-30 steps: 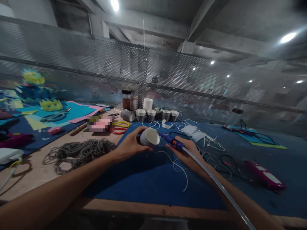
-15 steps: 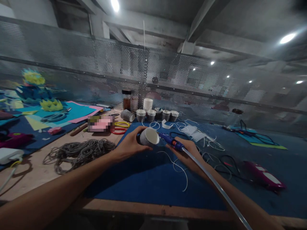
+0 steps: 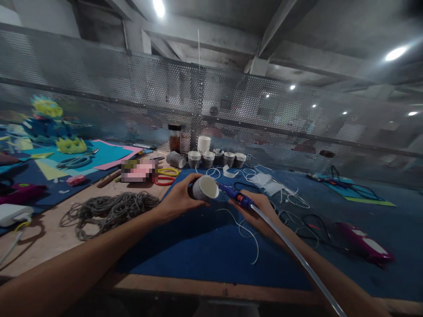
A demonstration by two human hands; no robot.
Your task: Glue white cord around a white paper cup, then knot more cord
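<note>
Above the blue mat point(image 3: 205, 255), a cup point(image 3: 205, 188) is gripped on its side by the left hand point(image 3: 178, 200), mouth turned right. A glue gun point(image 3: 235, 196) is clasped in the right hand point(image 3: 261, 211), nozzle at the cup's rim, glue stick point(image 3: 297, 259) trailing back. Beyond, a row of cups point(image 3: 216, 157) is seen; grey cord point(image 3: 109, 210) lies left, white string point(image 3: 244, 233) beneath the hands.

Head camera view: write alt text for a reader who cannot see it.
The left hand holds a small grey-wrapped paper cup on its side while the right hand points a blue glue gun, loaded with a long clear glue stick, at its rim. Behind them, on a blue mat, lie white cord and a row of similar cups.
</note>
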